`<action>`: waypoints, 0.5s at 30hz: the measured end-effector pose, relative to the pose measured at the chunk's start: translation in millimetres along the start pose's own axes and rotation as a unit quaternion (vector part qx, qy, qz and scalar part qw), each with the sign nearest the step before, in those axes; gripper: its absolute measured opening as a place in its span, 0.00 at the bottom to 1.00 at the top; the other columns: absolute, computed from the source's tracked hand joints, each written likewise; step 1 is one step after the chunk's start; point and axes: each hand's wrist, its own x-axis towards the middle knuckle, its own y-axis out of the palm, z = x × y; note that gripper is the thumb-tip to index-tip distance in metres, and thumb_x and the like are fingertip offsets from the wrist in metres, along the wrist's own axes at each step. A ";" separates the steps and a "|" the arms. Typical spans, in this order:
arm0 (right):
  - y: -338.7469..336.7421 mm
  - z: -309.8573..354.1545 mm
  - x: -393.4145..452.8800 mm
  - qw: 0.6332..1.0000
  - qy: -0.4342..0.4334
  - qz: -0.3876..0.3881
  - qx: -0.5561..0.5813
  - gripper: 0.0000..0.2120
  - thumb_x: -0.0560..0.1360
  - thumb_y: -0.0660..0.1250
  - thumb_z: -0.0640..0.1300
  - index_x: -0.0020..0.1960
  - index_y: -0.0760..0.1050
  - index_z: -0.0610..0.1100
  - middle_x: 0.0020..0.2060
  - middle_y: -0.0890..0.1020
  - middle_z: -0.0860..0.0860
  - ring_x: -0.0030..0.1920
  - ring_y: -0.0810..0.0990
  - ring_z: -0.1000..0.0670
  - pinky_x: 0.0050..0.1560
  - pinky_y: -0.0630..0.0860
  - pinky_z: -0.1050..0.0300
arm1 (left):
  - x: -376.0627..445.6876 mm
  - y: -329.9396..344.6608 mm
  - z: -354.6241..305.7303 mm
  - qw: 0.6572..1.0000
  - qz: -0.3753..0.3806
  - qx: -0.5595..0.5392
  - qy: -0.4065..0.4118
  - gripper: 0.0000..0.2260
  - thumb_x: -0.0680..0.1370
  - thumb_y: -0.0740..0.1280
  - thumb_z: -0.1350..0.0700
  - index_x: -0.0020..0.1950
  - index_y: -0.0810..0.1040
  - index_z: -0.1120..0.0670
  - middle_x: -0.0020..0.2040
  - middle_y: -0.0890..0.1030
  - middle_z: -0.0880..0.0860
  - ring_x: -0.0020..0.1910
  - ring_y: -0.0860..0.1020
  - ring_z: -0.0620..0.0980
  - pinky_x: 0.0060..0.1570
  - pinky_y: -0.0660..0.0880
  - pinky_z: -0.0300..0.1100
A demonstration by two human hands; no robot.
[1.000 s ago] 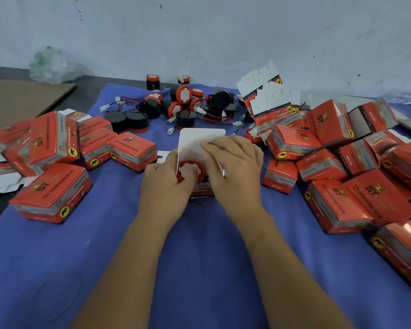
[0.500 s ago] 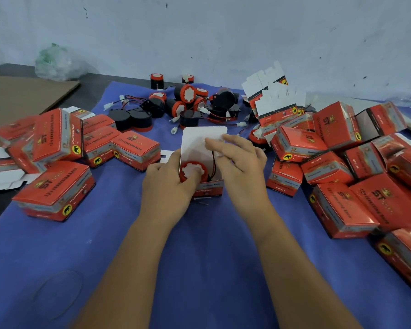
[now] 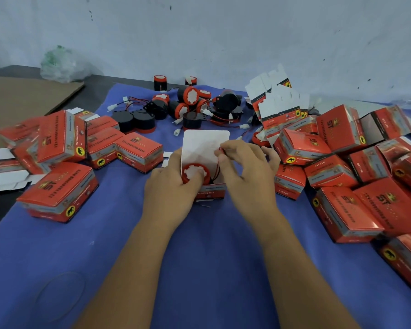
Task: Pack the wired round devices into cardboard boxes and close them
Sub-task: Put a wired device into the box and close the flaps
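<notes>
Centre: an open red printed cardboard box (image 3: pixel 210 192) stands on the blue cloth-covered table (image 3: pixel 199 269), its white lid flap (image 3: pixel 205 144) raised at the far side. Inside sits a round black device with a red face (image 3: pixel 195 173), partly above the rim. The left hand (image 3: pixel 173 186) grips box and device, its thumb on the red face, apparently to steady both. The right hand (image 3: pixel 244 167) pinches the device's thin red and black wire (image 3: pixel 217 170), probably to tuck it into the box beside the device before closing. Left and right: closed red boxes (image 3: pixel 57 193) in heaps. Far: loose unpacked wired devices (image 3: pixel 190 96) and flat unfolded box blanks (image 3: pixel 278 103).
</notes>
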 end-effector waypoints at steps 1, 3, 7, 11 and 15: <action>-1.7 -0.6 0.4 1.000 0.000 -0.007 0.007 0.06 0.79 0.65 0.45 0.55 0.76 0.50 0.47 0.81 0.60 0.59 0.70 0.65 0.72 0.52 0.44 | 0.3 0.3 0.7 1.000 -0.004 -0.007 -0.009 0.21 0.75 0.62 0.41 0.67 0.69 0.44 0.53 0.80 0.48 0.53 0.77 0.53 0.51 0.76 0.54; -4.9 2.4 2.0 0.996 0.038 0.009 0.081 0.06 0.78 0.65 0.42 0.53 0.75 0.50 0.42 0.82 0.61 0.60 0.71 0.65 0.71 0.55 0.44 | 1.5 1.1 2.0 0.999 -0.017 -0.016 -0.028 0.19 0.76 0.65 0.42 0.63 0.69 0.46 0.54 0.79 0.50 0.54 0.77 0.54 0.52 0.76 0.55; -6.6 19.1 7.6 0.927 0.158 0.067 0.333 0.08 0.73 0.62 0.41 0.46 0.76 0.53 0.43 0.86 0.53 0.65 0.73 0.41 0.68 0.66 0.42 | 3.1 0.1 -0.2 0.999 -0.037 -0.003 -0.035 0.15 0.75 0.69 0.43 0.54 0.69 0.47 0.49 0.78 0.51 0.51 0.76 0.56 0.50 0.75 0.56; -4.5 19.9 7.9 0.902 0.194 0.060 0.382 0.09 0.77 0.62 0.37 0.45 0.78 0.48 0.47 0.86 0.49 0.62 0.78 0.46 0.66 0.72 0.48 | 2.6 -0.2 -1.8 0.999 -0.037 0.008 -0.030 0.13 0.75 0.68 0.43 0.52 0.70 0.47 0.47 0.78 0.50 0.51 0.75 0.57 0.49 0.73 0.53; 2.6 18.1 9.6 0.904 0.202 0.048 0.375 0.11 0.78 0.64 0.39 0.42 0.80 0.53 0.48 0.86 0.49 0.60 0.79 0.47 0.64 0.74 0.46 | 1.8 -0.3 -4.0 0.998 -0.039 0.030 -0.031 0.13 0.75 0.67 0.42 0.52 0.68 0.46 0.47 0.77 0.49 0.53 0.74 0.56 0.50 0.69 0.51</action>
